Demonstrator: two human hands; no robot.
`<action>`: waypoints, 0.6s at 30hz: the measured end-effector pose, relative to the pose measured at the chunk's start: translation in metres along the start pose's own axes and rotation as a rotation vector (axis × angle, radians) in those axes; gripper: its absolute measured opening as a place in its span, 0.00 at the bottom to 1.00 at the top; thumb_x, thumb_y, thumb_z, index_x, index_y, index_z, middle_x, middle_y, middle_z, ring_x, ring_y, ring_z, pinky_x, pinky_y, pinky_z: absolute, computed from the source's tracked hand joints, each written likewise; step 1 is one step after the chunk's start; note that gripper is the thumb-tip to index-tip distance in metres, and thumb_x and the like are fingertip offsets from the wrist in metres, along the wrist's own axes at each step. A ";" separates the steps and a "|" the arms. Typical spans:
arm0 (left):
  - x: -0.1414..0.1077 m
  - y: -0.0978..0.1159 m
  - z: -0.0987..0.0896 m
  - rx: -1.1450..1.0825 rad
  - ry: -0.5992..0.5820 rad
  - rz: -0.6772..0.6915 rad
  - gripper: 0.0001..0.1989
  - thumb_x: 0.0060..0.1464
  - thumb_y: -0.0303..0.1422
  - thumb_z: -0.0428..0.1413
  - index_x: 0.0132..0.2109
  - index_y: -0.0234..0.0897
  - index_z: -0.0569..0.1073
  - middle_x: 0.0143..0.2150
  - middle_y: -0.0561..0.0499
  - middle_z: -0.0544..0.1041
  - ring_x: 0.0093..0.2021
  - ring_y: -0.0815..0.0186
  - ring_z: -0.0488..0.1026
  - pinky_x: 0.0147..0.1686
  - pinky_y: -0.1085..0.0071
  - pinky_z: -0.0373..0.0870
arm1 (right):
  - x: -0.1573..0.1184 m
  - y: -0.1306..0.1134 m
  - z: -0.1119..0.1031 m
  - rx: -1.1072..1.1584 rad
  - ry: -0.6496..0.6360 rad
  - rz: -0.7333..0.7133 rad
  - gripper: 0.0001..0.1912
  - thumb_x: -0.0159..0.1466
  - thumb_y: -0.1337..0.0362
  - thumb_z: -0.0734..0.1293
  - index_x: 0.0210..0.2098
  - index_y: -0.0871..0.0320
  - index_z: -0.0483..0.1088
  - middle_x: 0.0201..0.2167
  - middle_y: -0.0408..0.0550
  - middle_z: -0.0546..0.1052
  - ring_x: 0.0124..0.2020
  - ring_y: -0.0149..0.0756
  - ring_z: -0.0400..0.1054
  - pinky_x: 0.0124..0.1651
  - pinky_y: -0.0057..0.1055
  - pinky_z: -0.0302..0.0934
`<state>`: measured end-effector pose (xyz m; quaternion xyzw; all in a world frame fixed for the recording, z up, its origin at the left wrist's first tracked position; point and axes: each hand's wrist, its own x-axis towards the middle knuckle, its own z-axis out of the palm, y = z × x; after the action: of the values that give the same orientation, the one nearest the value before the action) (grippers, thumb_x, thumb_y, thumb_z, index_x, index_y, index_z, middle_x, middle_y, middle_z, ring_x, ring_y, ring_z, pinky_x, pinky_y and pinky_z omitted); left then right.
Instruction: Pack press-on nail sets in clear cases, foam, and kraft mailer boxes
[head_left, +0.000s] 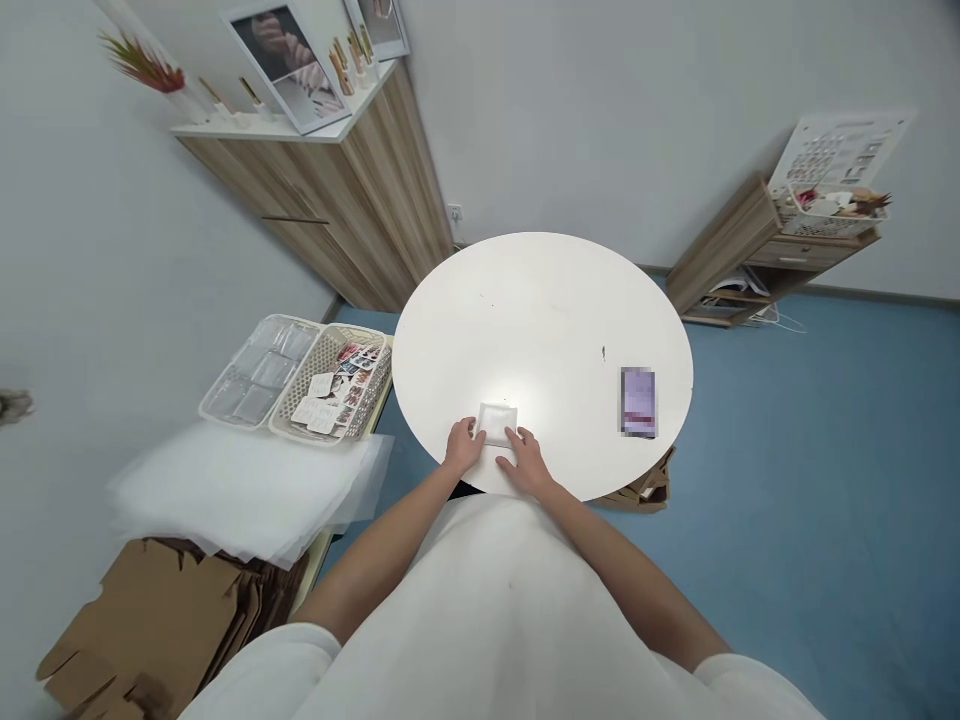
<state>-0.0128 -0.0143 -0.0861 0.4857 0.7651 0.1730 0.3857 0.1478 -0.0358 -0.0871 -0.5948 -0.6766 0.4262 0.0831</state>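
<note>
A small flat white packet (497, 424) lies on the round white table (540, 300) near its front edge. My left hand (464, 446) is at the packet's left side, with its fingertips on the edge and its fingers apart. At the lower right corner of the packet is my right hand (525, 462), its fingers spread and fingertips touching the packet's edge. Neither hand is closed around it; both rest at table level.
A blurred purple item (638, 402) lies at the table's right. Left of the table are a basket of cards (326, 400), a basket of clear packets (262, 370), white sheets (247, 490) and flattened cardboard (150, 620). Cabinets (322, 220) and shelves (750, 250) stand behind.
</note>
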 end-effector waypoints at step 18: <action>0.002 -0.019 -0.020 -0.285 -0.107 0.006 0.24 0.50 0.26 0.47 0.56 0.36 0.61 0.54 0.45 0.66 0.51 0.63 0.65 0.49 0.66 0.62 | 0.021 -0.038 0.017 0.839 0.102 0.225 0.30 0.54 0.55 0.63 0.55 0.52 0.57 0.60 0.44 0.55 0.58 0.38 0.51 0.58 0.36 0.50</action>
<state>-0.0402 -0.0194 -0.0867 0.4367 0.7098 0.2550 0.4904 0.1037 -0.0232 -0.0808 -0.6000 -0.3708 0.6404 0.3040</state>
